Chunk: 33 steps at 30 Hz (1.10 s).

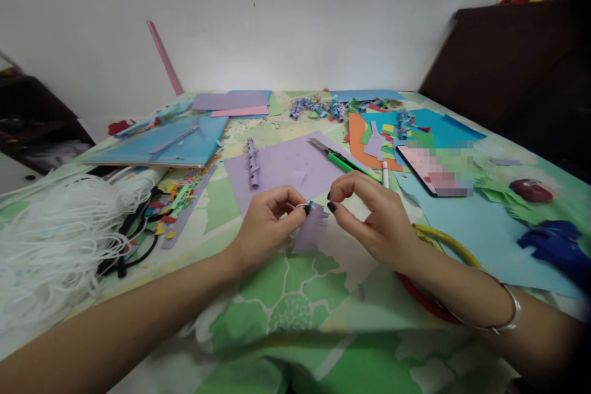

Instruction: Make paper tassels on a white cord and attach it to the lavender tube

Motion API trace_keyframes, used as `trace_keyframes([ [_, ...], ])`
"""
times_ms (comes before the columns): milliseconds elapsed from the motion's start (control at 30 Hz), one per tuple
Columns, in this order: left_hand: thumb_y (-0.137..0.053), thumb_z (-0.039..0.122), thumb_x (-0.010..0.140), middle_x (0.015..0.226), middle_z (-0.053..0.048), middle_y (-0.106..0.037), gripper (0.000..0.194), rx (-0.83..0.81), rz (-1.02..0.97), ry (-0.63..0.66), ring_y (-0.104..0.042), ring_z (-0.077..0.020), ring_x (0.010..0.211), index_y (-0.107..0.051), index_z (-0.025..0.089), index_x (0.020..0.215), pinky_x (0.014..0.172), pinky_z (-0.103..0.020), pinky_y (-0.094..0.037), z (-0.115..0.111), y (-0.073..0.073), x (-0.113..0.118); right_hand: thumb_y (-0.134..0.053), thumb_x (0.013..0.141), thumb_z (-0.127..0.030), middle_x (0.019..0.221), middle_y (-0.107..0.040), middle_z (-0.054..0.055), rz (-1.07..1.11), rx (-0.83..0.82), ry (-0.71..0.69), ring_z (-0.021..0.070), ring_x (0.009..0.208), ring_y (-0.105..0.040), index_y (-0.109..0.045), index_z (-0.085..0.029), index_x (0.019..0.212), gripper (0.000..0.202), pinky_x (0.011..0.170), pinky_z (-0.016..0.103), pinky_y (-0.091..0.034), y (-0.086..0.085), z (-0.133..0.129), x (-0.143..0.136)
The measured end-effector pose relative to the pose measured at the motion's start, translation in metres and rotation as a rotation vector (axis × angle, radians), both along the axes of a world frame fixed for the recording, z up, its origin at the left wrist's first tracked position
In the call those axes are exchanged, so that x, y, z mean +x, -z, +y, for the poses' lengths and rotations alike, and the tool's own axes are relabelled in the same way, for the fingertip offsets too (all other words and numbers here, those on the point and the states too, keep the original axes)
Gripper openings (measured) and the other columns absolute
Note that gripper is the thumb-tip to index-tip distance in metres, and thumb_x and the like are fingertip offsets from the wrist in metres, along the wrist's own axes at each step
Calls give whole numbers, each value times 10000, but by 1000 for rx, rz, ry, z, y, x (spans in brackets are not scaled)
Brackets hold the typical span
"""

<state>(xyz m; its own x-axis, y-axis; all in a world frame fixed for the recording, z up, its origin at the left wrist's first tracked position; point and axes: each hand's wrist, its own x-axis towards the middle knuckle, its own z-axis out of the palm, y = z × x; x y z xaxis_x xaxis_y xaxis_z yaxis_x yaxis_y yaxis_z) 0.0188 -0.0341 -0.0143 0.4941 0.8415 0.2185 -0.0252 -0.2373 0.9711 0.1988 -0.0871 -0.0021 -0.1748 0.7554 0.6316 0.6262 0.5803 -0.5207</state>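
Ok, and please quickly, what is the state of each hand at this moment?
Left hand: closed, pinching fringed purple paper and thin white string.
Right hand: partly open, fingers curled, holding nothing visible.

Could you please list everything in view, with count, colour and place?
Fringed paper: one, purple, centre front.
Paper roll: one, purple, centre left.
Large sheet: one, purple, centre.
Cutter: one, green and black, centre.
Thin stick: one, white, centre right.
Phone: one, pink screen, right.
Other sheets: several, mixed, back and right.
Small rolls: several, mostly blue, back.
Scraps: many, mixed, left.
String heap: one, white, left.
Flat pack: one, blue, left.
Curved items: count unclear, yellow and red, right.
Blurred items: two, blue and red, right.
Tablecloth: one, green and white, underneath.
Furniture: two, dark, sides.
Wall: one, white, back.
Bracelet: one, silver, right wrist.
Left hand: one, dark nails, pinching fringed paper.
Right hand: one, dark nails, right.
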Motion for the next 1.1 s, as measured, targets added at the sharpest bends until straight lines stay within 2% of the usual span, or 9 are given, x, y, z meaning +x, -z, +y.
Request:
trace_keyframes([
  [167, -620, 185, 755, 651, 24, -563, 78, -37, -28, -8, -483, -90, 608, -608, 143, 691, 576, -217, -374, 1, 2, 0, -447, 923, -172, 818, -496, 12, 132, -72, 23, 146, 757, -473, -473, -209, 868, 71, 692, 300, -388, 0, -2, 4],
  [267, -609, 177, 758, 643, 30, -541, 79, -39, -40, -6, -462, -87, 609, -602, 142, 688, 572, -213, -355, 1, 3, 0, -375, 974, -238, 782, -453, 2, 227, -114, 45, 142, 705, -430, -452, -214, 853, 145, 644, 298, -357, 2, -4, 6],
  [400, -581, 169, 770, 631, 35, -520, 93, -50, -66, -13, -431, -84, 597, -591, 147, 681, 557, -216, -331, 2, 3, 0, -340, 998, -304, 654, -389, -21, 252, -58, 91, 131, 581, -351, -433, -217, 732, 295, 548, 296, -295, 1, -6, 6],
  [500, -574, 176, 778, 625, 39, -508, 99, -78, -78, -15, -414, -82, 582, -585, 149, 683, 542, -218, -318, 2, 4, 1, -390, 987, -311, 575, -348, -37, 244, 5, 144, 118, 512, -303, -409, -215, 645, 355, 494, 296, -245, 0, -6, 7],
  [600, -587, 182, 782, 626, 40, -508, 105, -96, -78, -14, -413, -76, 582, -586, 144, 683, 539, -210, -313, 2, 4, 1, -452, 965, -278, 570, -433, -33, 243, 26, 164, 110, 522, -386, -468, -207, 644, 329, 510, 279, -302, 0, -4, 9],
  [700, -610, 199, 786, 646, 32, -533, 107, -107, -73, 4, -439, -77, 602, -599, 138, 699, 556, -203, -331, 3, 3, 1, -527, 911, -188, 795, -612, 9, 255, -15, 91, 144, 740, -574, -585, -213, 889, 66, 671, 289, -435, 3, 1, 10],
  [800, -627, 202, 782, 669, 23, -557, 93, -86, -74, 38, -471, -81, 626, -615, 135, 718, 581, -199, -357, 4, 3, 0, -588, 843, -127, 1004, -645, 44, 245, -70, 9, 191, 980, -598, -604, -219, 1031, 210, 822, 340, -457, 5, 7, 10],
  [967, -608, 174, 789, 683, 26, -569, 48, -20, -40, 114, -493, -80, 624, -624, 146, 754, 579, -200, -370, 4, 5, -1, -611, 860, -222, 894, -684, 38, 302, -246, -111, 175, 861, -622, -668, -201, 900, 73, 778, 339, -489, 6, 10, 4],
  [1100, -590, 165, 789, 693, 17, -576, 56, 63, 15, 121, -502, -94, 641, -621, 150, 744, 596, -221, -387, 2, 6, 0, -633, 840, -195, 833, -659, 27, 181, -205, -106, 158, 799, -605, -656, -181, 873, 43, 749, 327, -480, 7, 5, 1],
])
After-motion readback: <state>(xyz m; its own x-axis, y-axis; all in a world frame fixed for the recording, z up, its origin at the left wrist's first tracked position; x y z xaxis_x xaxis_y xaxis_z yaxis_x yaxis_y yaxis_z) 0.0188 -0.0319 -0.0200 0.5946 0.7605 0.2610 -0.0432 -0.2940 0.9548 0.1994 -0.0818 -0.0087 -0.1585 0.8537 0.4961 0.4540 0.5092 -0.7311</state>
